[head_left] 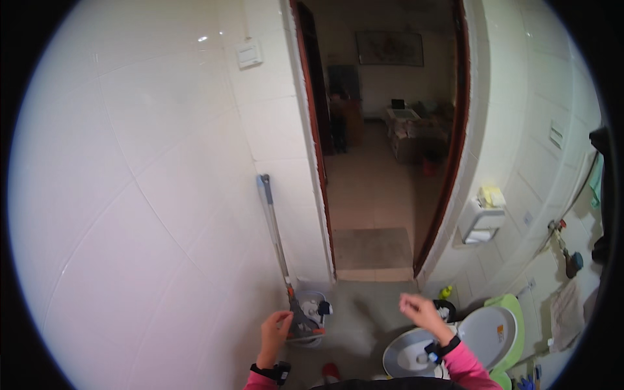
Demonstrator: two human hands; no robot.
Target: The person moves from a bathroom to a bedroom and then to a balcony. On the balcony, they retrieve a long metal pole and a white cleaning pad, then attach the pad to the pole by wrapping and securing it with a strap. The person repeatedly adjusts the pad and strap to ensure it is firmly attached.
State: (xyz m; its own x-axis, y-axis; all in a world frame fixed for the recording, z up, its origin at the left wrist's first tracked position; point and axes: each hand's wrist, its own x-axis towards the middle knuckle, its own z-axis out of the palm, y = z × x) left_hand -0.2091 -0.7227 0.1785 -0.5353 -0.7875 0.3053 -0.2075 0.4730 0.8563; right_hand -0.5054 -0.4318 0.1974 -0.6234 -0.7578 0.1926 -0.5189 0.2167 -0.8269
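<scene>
My left hand hangs in the air with its fingers curled in toward the thumb, nothing visible in them. Just beyond it, a flat mop leans at the left wall; its grey head with orange ends lies over a waste bin with white contents. In my view the hand overlaps the mop head, and whether they touch I cannot tell. To the right, my right hand is raised over the floor, fingers folded together around no visible object. Below that wrist sits a round pale basin. Both wrists wear dark bands with small devices.
A doorway ahead opens onto a dim room, with a grey mat at its threshold. On the right are a green-rimmed basin, a small black bin, a yellow-green bottle, a paper dispenser and a hanging cloth.
</scene>
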